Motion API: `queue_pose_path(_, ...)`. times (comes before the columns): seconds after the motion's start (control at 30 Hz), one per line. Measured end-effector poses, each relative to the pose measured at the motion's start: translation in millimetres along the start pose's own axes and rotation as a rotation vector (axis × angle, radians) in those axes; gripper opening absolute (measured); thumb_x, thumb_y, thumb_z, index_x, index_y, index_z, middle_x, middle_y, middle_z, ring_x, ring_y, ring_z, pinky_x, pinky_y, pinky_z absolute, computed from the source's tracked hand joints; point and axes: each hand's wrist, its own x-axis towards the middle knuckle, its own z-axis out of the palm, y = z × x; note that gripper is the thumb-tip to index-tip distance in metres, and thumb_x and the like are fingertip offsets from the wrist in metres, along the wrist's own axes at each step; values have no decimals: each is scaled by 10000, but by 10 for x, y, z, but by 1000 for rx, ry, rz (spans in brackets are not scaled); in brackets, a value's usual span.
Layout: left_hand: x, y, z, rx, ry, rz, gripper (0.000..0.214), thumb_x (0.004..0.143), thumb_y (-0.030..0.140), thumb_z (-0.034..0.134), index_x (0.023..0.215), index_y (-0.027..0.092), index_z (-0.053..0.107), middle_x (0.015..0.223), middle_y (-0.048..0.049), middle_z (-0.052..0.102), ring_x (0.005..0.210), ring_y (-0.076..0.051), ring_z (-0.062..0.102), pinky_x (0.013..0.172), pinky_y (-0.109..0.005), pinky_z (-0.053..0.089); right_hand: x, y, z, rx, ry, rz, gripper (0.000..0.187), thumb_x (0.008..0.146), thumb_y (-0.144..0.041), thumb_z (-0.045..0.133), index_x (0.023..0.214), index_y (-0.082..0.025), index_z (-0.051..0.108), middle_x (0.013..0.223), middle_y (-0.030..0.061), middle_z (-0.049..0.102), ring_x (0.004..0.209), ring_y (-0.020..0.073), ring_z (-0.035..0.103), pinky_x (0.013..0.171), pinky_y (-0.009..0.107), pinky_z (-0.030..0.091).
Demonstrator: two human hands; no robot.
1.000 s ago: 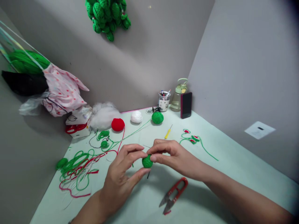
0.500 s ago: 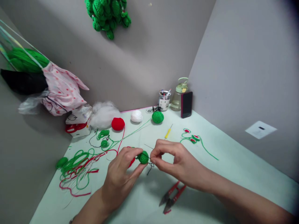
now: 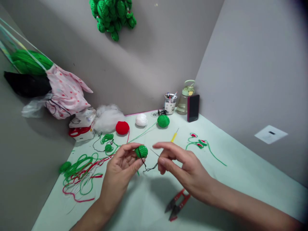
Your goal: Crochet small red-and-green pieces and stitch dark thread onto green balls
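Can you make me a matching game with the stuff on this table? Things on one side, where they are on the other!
1. green crochet ball
2. red snips
3. phone
4. white yarn ball

A. leaning on the wall
B. held in the left hand
C. beside the red yarn ball
D. lying by the right hand

Pairs: 1-B, 2-D, 3-A, 4-C

Green crochet ball; black thread; red snips; mint table.

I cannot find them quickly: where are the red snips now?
In the head view, the red snips lie on the pale green table, just below the right hand.
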Motion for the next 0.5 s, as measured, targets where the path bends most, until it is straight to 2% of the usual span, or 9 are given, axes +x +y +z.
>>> queue_pose_path(0.07, 3, -7, 0, -29, -6, -20, 271, 777, 186, 816, 1025, 213, 709, 977, -30, 779, 877, -144, 734, 678, -182, 574, 14, 24, 21, 0, 27, -19, 135, 992, -194, 561, 988, -186, 696, 762, 4, 670, 688, 128, 625, 665, 261, 502)
queue_pose_path(0.13, 8, -16, -1, -50, -4, -32, 264, 771, 187, 827, 1003, 211, 705, 942, -16, 774, 848, -128, 729, 671, -168, 566, 31, 43, 32, -52, 74, -64, 135, 961, -182, 617, 883, -183, 727, 811, 30, 662, 742, 139, 619, 663, 262, 490)
queue_pose_path(0.27, 7, -18, 3, -66, -2, -41, 248, 757, 179, 839, 958, 200, 696, 879, -3, 763, 793, -118, 717, 664, -173, 562, 32, 64, 37, -140, 121, -128, 133, 949, -161, 628, 916, -178, 756, 755, 21, 596, 690, 134, 565, 592, 249, 445)
queue_pose_path(0.5, -10, 12, 37, -31, 9, 5, 235, 733, 141, 826, 919, 199, 694, 835, 1, 755, 771, -131, 713, 637, -191, 558, -12, 80, 87, -209, 57, -121, 167, 961, -194, 594, 876, -175, 737, 691, 6, 561, 610, 128, 525, 544, 252, 403)
